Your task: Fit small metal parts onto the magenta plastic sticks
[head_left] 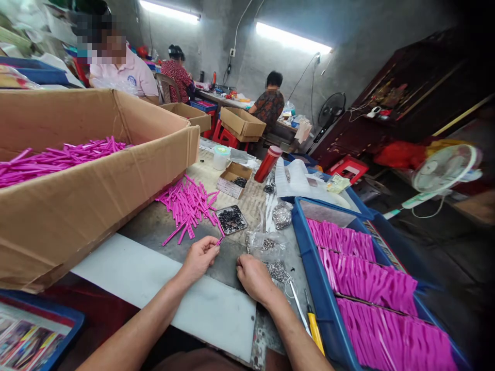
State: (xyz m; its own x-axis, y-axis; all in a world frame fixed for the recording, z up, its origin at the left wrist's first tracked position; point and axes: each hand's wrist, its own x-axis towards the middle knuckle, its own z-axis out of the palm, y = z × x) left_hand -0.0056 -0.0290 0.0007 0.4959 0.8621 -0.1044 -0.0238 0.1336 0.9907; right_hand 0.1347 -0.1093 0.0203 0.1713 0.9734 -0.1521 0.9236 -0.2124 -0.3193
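Observation:
My left hand [198, 259] pinches a thin magenta stick [220, 240] between thumb and fingertips, over the dark part of the worktop. Beyond it lies a loose heap of magenta sticks [185, 203], alongside a small square tray [244, 226] of tiny black parts. My right hand [253, 277] is closed a little to the right, its fingers curled; whatever they may hold is hidden. Just past that hand are small silvery metal parts [275, 271] and a clear plastic bag [280, 248] with more of them.
A large cardboard box [96, 201] of magenta sticks stands left. Blue crate [323, 309] at right holds rows of magenta pieces. A yellow-handled tool [315, 330], red flask [267, 164], small carton [231, 186] and white-lidded tub [221, 158] occupy the table. Several people sit beyond.

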